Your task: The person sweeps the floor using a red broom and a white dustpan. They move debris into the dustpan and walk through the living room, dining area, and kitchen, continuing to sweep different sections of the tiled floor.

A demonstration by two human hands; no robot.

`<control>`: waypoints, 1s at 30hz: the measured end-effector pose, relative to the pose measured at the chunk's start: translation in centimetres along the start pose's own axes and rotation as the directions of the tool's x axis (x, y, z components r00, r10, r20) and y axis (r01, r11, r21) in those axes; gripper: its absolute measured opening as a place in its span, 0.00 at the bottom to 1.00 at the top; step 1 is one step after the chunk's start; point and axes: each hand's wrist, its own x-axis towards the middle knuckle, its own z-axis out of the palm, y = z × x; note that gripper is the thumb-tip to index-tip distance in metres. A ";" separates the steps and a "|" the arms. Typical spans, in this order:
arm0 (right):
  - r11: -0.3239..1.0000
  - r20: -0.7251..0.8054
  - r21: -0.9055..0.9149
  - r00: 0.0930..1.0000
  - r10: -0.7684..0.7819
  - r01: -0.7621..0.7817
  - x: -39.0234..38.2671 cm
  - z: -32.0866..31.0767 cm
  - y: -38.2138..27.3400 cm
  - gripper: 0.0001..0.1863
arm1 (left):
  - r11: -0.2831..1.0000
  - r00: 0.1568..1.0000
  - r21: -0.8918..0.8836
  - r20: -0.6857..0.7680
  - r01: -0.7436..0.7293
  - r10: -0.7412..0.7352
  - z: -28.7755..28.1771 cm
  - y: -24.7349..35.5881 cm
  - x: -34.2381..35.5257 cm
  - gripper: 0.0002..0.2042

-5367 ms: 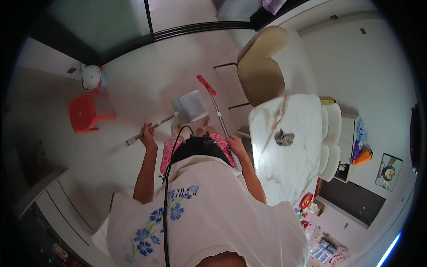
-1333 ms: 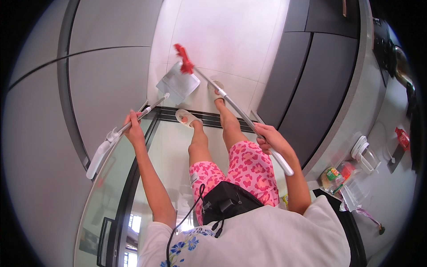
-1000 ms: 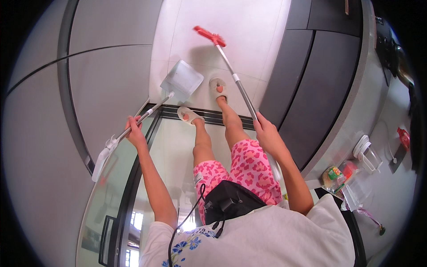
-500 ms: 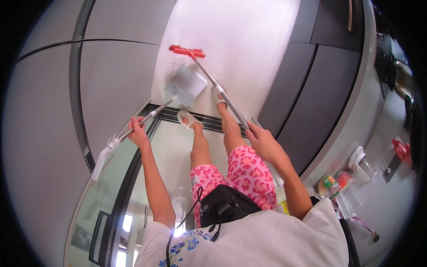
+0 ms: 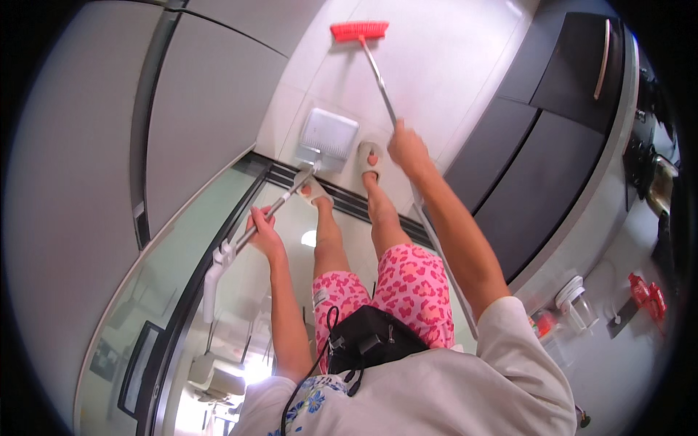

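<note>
Red broom (image 5: 360, 30) swung farther from the dustpan (image 5: 330, 134), opening floor (image 5: 331, 81) between. My right hand (image 5: 408, 150) gripped the broom, left hand (image 5: 265, 231) the dustpan's handle (image 5: 283, 200).

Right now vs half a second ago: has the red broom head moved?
Yes. The red broom head is farther forward, away from the black floor track.

Black waist pouch (image 5: 374, 339). Beyond it: pink shorts (image 5: 413, 287), darker leopard-type spots; farther, pale slippers (image 5: 365, 150). Left of pouch: thin black cable (image 5: 292, 397). Behind: white short-sleeved T-shirt (image 5: 436, 392), blue flower print (image 5: 314, 401).
</note>
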 end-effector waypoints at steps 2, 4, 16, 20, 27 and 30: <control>0.995 0.059 -0.082 0.996 0.060 -0.055 -3.5 1.1 1.7 0.24 | 1.000 1.000 0.016 -0.017 -0.002 0.002 -0.5 -0.5 -0.3 0.19; 0.993 0.127 -0.110 0.990 0.055 -0.041 -8.0 0.2 2.5 0.21 | 0.999 0.999 0.040 -0.041 0.004 -0.002 -0.7 -0.4 -1.1 0.20; 0.989 0.148 -0.137 0.989 -0.027 0.048 -12.6 -6.4 -2.8 0.22 | 0.998 0.999 0.048 -0.007 -0.039 0.039 -0.2 -0.6 -0.4 0.21; 0.996 0.087 -0.066 0.994 -0.059 0.065 -3.7 -2.3 -5.9 0.20 | 0.996 0.998 0.066 0.026 -0.057 0.056 -0.3 -1.0 -0.2 0.20; 0.955 0.117 -0.230 0.980 -0.162 0.186 -0.7 3.0 -6.2 0.20 | 0.996 0.998 0.065 0.005 -0.065 0.065 0.3 -1.1 -1.0 0.20; 0.920 0.162 -0.325 0.971 -0.176 0.220 -4.2 -0.1 -3.3 0.21 | 0.995 0.997 0.070 0.020 -0.076 0.075 0.1 -1.3 -0.9 0.20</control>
